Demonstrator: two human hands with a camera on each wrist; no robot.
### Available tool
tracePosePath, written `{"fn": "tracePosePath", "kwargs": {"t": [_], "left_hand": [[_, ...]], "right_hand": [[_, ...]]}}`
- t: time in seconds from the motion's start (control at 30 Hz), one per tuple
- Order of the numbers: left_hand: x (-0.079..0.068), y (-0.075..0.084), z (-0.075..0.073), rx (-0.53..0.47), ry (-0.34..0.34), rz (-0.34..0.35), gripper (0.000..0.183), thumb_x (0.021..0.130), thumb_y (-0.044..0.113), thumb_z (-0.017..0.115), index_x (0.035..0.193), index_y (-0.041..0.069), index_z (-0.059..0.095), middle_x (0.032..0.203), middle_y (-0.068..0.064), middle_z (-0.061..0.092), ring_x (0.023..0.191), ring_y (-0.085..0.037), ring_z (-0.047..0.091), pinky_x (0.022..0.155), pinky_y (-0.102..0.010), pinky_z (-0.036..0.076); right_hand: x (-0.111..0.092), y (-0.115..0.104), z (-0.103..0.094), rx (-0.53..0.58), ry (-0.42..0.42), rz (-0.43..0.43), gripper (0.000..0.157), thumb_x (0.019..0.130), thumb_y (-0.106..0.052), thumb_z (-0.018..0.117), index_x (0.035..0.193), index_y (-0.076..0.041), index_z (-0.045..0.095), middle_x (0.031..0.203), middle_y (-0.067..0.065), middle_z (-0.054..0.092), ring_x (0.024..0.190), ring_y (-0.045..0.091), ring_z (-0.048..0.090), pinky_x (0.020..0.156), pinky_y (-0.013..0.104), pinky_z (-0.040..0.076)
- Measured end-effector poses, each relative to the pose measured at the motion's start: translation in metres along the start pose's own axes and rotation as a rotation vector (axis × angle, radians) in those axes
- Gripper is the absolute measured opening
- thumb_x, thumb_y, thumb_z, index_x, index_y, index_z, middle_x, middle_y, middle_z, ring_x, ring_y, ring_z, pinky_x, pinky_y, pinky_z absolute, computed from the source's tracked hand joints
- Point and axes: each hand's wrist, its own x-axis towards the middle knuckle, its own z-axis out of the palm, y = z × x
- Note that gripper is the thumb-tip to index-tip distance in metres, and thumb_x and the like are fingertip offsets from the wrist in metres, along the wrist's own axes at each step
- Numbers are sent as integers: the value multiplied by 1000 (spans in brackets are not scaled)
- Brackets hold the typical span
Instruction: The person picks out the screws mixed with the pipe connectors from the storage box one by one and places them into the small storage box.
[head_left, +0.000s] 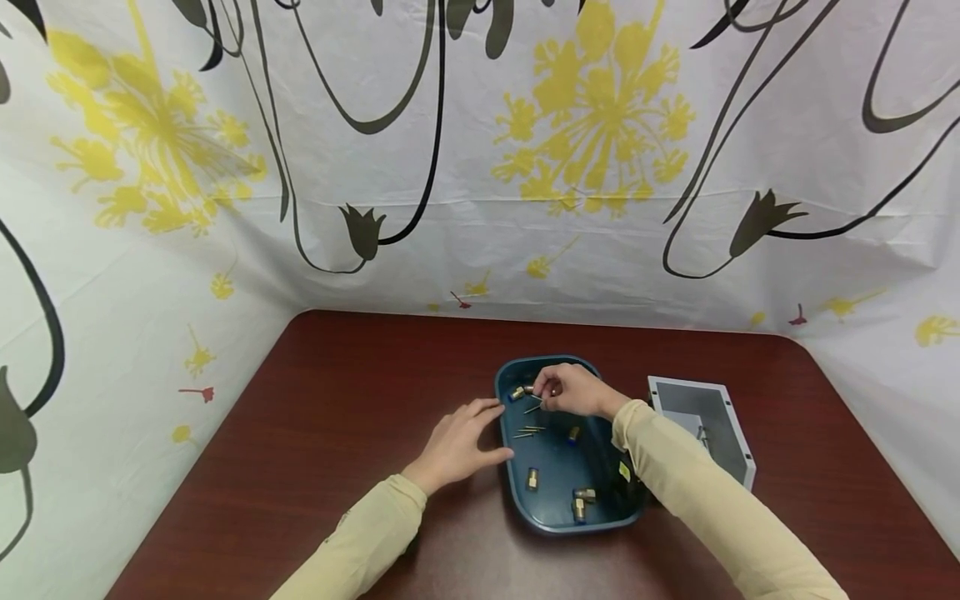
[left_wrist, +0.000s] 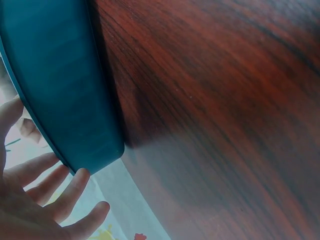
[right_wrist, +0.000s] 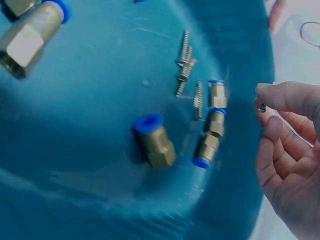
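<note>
My right hand (head_left: 572, 390) is over the far part of a blue plastic tray (head_left: 555, 460), pinching a small screw (right_wrist: 261, 107) between thumb and forefinger; mostly its head shows in the right wrist view. The left hand (head_left: 459, 442) has its fingers spread at the tray's left rim, fingertips right at the edge. Several loose screws (right_wrist: 185, 67) lie on the tray floor. Around them are brass push-in fittings with blue collars, among them one lying alone (right_wrist: 156, 142) and a row of three (right_wrist: 216, 122) near the wall.
To the tray's right stands a grey open box (head_left: 733, 417) with thin metal pieces (head_left: 702, 435) inside, partly hidden by the right sleeve. Both are on a dark red wooden table (head_left: 375, 400). A white patterned cloth (head_left: 450, 167) hangs behind and to the side.
</note>
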Motion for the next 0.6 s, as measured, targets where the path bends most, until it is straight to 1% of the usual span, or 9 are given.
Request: {"fn": "tracePosePath", "kwargs": {"t": [0.23, 0.43, 0.6], "left_hand": [[0, 0, 0, -3, 1, 2, 65, 77, 46, 62, 129, 10, 46, 130, -4, 41, 111, -22, 43, 84, -43, 38], [0, 0, 0, -3, 2, 3, 65, 77, 47, 62, 129, 10, 47, 130, -4, 41, 112, -22, 43, 84, -43, 38], [-1, 1, 0, -5, 9, 14, 64, 77, 45, 62, 128, 9, 47, 130, -5, 42, 112, -23, 43, 84, -45, 38]], "right_hand": [[-9, -5, -18, -21, 12, -16, 11, 80, 2, 58, 90, -2, 59, 76, -1, 55, 69, 13, 53, 65, 28, 45], [-18, -8, -32, -19, 24, 17, 10, 81, -1, 59, 91, -4, 59, 76, -1, 56, 68, 15, 54, 63, 30, 44], [-25, -9, -42, -1, 29, 35, 12, 81, 1, 58, 91, -6, 58, 77, 2, 56, 68, 17, 55, 63, 30, 45]]}}
